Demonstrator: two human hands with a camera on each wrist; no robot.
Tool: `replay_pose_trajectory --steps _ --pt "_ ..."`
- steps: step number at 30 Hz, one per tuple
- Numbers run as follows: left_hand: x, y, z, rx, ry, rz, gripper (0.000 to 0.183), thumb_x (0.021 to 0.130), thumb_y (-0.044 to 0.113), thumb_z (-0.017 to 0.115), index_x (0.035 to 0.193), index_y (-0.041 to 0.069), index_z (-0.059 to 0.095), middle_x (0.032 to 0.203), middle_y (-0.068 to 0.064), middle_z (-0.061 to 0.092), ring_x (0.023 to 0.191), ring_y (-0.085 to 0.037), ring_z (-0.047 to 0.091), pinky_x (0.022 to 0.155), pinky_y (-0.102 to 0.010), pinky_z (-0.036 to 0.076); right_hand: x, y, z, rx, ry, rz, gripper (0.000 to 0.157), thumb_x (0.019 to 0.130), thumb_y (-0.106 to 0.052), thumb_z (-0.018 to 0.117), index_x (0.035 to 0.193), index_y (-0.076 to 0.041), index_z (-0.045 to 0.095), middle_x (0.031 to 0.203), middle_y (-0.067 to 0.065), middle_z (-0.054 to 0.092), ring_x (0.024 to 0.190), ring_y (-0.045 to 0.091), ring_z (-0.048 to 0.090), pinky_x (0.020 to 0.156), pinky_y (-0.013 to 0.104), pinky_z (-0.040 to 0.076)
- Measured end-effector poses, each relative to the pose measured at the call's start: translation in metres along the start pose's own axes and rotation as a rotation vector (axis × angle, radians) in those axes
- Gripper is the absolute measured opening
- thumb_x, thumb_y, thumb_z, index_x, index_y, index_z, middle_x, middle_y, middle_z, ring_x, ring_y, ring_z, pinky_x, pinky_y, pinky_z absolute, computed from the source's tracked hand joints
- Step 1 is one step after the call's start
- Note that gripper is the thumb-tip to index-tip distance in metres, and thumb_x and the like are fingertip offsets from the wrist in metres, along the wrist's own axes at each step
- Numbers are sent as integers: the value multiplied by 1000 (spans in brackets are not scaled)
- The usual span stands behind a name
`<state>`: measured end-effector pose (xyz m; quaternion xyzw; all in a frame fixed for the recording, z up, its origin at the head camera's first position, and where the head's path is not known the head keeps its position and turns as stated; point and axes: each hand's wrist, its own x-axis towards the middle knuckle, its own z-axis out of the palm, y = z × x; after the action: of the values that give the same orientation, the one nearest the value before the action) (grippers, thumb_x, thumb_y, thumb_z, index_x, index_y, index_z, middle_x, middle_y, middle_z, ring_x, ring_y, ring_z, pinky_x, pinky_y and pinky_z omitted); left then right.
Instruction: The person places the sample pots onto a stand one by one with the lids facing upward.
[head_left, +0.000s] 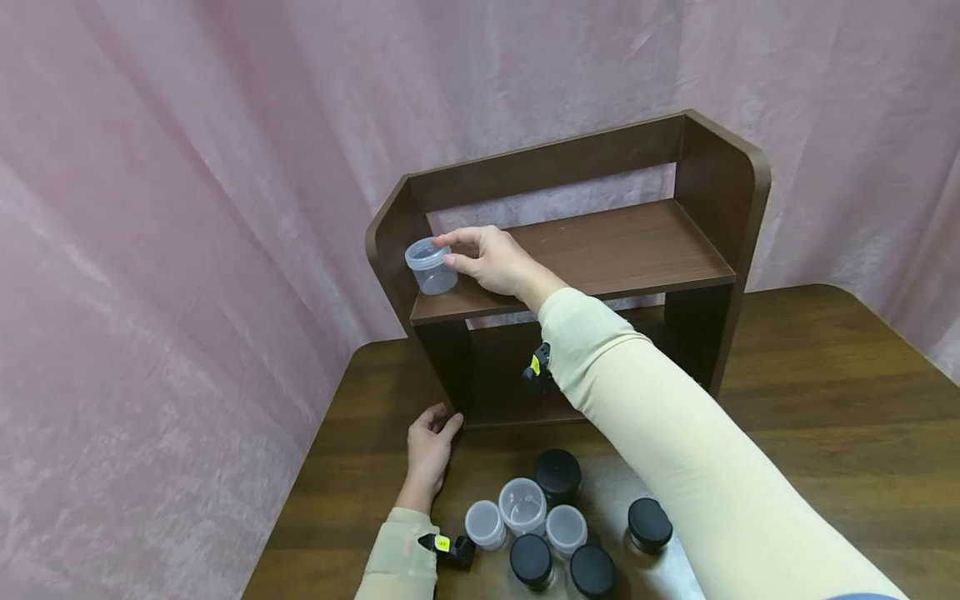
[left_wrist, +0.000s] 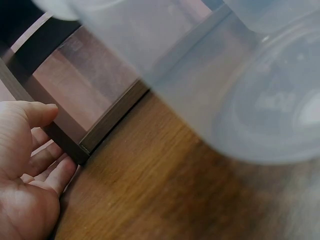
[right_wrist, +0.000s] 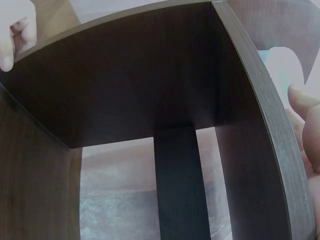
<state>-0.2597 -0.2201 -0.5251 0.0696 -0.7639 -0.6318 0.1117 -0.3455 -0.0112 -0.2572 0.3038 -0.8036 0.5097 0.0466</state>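
A clear plastic jar [head_left: 435,275] with a translucent lid stands at the left end of the upper board of a dark brown shelf [head_left: 607,246]. My right hand [head_left: 495,260] reaches to it, index finger and thumb extended at the right side of its lid. In the right wrist view the jar [right_wrist: 282,67] shows pale and blurred past the board, beside my thumb. My left hand [head_left: 429,450] holds the lower front corner of the shelf's left side panel. The left wrist view shows that hand's thumb and fingers [left_wrist: 42,155] about the panel edge [left_wrist: 65,142].
In front of the shelf, several jars stand on the wooden table [head_left: 825,400]. Some have translucent lids [head_left: 522,504], others black lids [head_left: 558,473]. One black-lidded jar [head_left: 649,523] stands apart, by my right sleeve. A pink curtain [head_left: 225,250] hangs behind.
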Motion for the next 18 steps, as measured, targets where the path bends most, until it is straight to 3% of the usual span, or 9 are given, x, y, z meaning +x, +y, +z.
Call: replay_pose_trajectory --steps 9,18 --pt "0 1 -2 0 16 18 47 86 19 73 125 -3 57 125 -18 57 119 -30 53 95 -40 45 0 -4 1 -59 20 -10 30 94 -22 64 125 -23 65 133 -4 58 123 8 50 99 24 40" --pt "-1 3 -5 9 10 14 46 88 17 72 126 -4 56 126 -19 56 118 -30 53 91 -34 46 -3 -3 1 -92 7 -24 37 94 -29 64 130 -27 61 135 -2 56 118 13 56 95 26 43"
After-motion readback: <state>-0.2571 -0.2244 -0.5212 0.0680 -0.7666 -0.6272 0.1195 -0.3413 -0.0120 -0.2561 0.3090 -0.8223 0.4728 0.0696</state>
